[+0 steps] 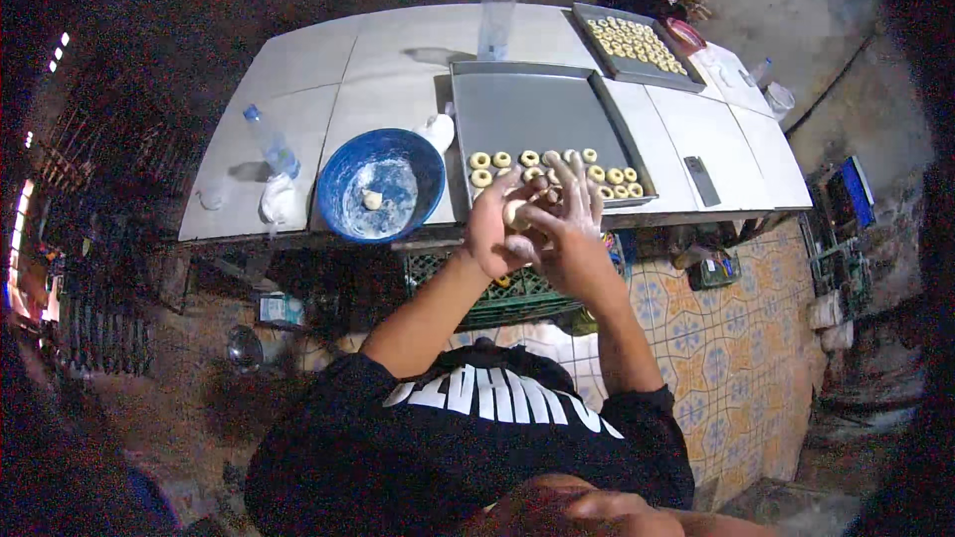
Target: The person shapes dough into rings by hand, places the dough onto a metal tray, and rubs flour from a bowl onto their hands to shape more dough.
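Both hands are meeting over the near table [398, 50] edge. Left hand [494, 229] is cupping a pale dough ball [514, 213]; right hand [570, 224], floury fingers spread wide, is pressing against it. Tray [537, 109] with dough rings [497, 161] is lying just at twelve o'clock; blue bowl [382, 185] at nine o'clock.

small box pkg [280, 309] under table, blue/white | blue screen [858, 189] far rt, floor
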`<state>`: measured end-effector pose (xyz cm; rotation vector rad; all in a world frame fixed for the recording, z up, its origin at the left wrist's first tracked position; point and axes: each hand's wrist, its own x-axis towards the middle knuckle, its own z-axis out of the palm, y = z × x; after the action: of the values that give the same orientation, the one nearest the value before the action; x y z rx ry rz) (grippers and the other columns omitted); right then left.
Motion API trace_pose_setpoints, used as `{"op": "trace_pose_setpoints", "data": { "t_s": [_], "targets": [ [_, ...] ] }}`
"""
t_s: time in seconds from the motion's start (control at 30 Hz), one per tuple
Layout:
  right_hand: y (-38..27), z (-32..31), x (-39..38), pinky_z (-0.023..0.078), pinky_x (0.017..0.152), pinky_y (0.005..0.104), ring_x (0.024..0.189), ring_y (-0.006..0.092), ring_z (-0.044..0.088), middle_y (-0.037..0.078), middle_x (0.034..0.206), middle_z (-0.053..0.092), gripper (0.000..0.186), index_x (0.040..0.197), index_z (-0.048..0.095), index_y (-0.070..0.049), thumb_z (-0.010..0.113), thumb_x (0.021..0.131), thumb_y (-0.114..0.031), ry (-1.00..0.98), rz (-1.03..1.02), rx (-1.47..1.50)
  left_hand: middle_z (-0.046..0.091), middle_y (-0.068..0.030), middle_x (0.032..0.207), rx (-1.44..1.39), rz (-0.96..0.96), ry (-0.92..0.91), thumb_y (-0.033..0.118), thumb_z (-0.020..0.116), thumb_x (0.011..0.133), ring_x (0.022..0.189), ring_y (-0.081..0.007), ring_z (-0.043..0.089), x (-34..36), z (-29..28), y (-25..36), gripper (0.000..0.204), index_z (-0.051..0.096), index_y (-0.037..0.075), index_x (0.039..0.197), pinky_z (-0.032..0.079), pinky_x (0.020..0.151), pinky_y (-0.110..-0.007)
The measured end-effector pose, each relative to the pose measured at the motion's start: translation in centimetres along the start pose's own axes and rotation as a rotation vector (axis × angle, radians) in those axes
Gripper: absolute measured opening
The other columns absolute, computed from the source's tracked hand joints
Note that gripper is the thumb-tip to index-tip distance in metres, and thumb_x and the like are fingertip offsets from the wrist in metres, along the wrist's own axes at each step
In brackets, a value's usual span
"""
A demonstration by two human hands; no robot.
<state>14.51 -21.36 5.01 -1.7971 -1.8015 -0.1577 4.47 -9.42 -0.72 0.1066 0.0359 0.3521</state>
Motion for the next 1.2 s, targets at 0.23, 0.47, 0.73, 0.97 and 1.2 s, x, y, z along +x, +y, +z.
{"op": "trace_pose_setpoints", "data": {
  "t_s": [0.23, 0.47, 0.73, 0.97, 1.2],
  "targets": [
    [2.0, 0.3, -1.4, 0.011, 0.123, 0.0594, 0.156, 0.0444, 0.007, 0.021, 0.168, 0.014, 0.039, 0.120, 0.073, -0.023, 0.075, 0.085, -0.041, -0.237, -0.042, 0.022, 0.066, -0.0079, 0.093, 0.146, 0.046, 0.168, 0.046, 0.050, 0.102, 0.085, -0.0256, 0.067, -1.1, -0.3, 0.7, 0.042, 0.065, 0.006, 0.106, 0.060, 0.076, -0.045],
    [1.1, 0.0, 0.4, 0.012, 0.122, 0.0604, 0.154, 0.0466, 0.010, 0.021, 0.167, 0.015, 0.046, 0.118, 0.073, -0.021, 0.073, 0.084, -0.051, -0.247, -0.060, 0.066, 0.070, -0.0091, 0.093, 0.286, 0.169, 0.368, 0.044, 0.051, 0.102, 0.087, -0.0263, 0.070, -1.2, 2.1, -0.3, 0.039, 0.066, 0.009, 0.103, 0.059, 0.078, -0.045],
    [0.9, 0.4, 1.9, 0.014, 0.120, 0.0628, 0.154, 0.0449, 0.013, 0.013, 0.166, 0.024, 0.041, 0.107, 0.078, -0.022, 0.070, 0.086, -0.055, -0.077, -0.108, 0.050, 0.069, -0.0143, 0.112, 0.202, 0.080, 0.205, 0.053, 0.046, 0.103, 0.104, -0.0319, 0.068, -0.5, 2.3, 1.7, 0.051, 0.062, 0.008, 0.121, 0.056, 0.093, -0.049],
    [2.0, 0.0, 2.3, 0.017, 0.121, 0.0604, 0.154, 0.0422, 0.017, 0.013, 0.165, 0.027, 0.021, 0.106, 0.077, -0.020, 0.071, 0.086, -0.022, -0.105, -0.087, 0.114, 0.070, -0.0124, 0.106, 0.215, 0.088, 0.182, 0.045, 0.053, 0.102, 0.094, -0.0250, 0.071, 0.2, 1.7, 2.2, 0.042, 0.064, 0.006, 0.114, 0.060, 0.077, -0.038],
    [3.0, 1.3, 3.4, 0.017, 0.120, 0.0629, 0.154, 0.0424, 0.016, 0.015, 0.165, 0.025, 0.027, 0.109, 0.075, -0.020, 0.073, 0.086, -0.033, -0.091, -0.058, 0.004, 0.069, -0.0018, 0.097, 0.518, 0.038, 0.375, 0.035, 0.061, 0.099, 0.087, -0.0173, 0.069, -0.1, 1.2, 2.2, 0.023, 0.068, 0.013, 0.102, 0.058, 0.076, -0.036]
  ]
}}
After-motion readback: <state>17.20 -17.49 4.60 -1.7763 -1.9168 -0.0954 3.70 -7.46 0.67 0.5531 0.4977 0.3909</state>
